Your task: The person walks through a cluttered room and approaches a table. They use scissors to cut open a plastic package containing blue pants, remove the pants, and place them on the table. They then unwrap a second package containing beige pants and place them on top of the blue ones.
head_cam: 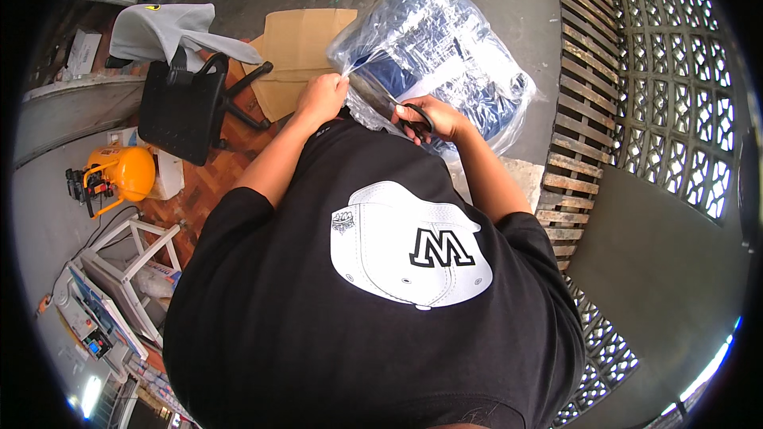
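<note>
A large bundle of dark blue material (381, 76) lies before me inside clear plastic wrap (471, 65). My left hand (325, 97) pinches a gathered edge of the wrap at the bundle's near left corner and pulls it taut. In my right hand (438, 119) is a pair of black-handled scissors (424, 116), my fingers in the loops. The blades point up and left toward the stretched plastic, at the bundle's near side. Glare and plastic blur the blade tips, so I cannot tell how far apart they are.
Flattened cardboard (304, 53) lies left of the bundle. Nearby is a black swivel chair (182, 110) with a grey garment (164, 33) over it. A yellow air compressor (128, 173) stands farther left. Wooden pallet slats (581, 101) run along the right, beside a patterned block wall (673, 71).
</note>
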The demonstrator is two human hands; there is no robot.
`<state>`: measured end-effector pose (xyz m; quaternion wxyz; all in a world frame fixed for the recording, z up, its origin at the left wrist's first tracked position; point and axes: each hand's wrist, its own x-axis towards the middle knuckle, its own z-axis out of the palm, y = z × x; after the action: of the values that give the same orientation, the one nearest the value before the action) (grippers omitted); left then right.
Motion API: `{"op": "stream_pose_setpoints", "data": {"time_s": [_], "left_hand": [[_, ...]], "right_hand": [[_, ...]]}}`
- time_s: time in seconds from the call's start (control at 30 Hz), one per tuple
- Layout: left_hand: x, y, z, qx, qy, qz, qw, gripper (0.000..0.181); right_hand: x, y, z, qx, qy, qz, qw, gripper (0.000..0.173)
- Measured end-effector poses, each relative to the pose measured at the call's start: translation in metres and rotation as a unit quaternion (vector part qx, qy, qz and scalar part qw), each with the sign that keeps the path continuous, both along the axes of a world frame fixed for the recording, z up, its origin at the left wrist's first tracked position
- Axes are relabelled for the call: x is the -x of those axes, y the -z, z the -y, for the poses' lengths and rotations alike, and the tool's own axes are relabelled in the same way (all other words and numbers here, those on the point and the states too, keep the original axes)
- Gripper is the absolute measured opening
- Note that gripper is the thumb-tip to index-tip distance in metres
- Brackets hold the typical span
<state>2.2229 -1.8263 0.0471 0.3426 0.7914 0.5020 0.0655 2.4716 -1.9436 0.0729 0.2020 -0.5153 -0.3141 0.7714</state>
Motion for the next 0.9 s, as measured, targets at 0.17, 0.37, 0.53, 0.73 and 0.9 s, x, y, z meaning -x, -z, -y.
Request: {"op": "stream_pose_setpoints", "data": {"time_s": [0.17,0.37,0.53,0.73,0.9], "left_hand": [[0.002,0.0,0.002,0.002,-0.008,0.019,1.0,0.039],[0.006,0.004,0.003,0.002,-0.009,0.021,1.0,0.039],[0.016,0.014,0.0,0.102,-0.029,0.046,0.993,0.039],[0.027,0.034,0.003,0.201,-0.075,0.155,0.964,0.039],[0.024,0.021,0.001,0.202,-0.05,0.14,0.968,0.036]], "right_hand": [[0.014,0.005,-0.006,0.0,0.003,0.034,0.999,0.051],[0.032,0.007,-0.014,-0.018,0.002,0.061,0.998,0.045],[0.037,0.026,0.004,-0.075,0.036,0.061,0.995,0.042],[0.033,0.009,0.003,-0.007,0.036,0.072,0.997,0.053],[0.042,0.017,-0.015,-0.02,0.029,0.091,0.995,0.048]]}}
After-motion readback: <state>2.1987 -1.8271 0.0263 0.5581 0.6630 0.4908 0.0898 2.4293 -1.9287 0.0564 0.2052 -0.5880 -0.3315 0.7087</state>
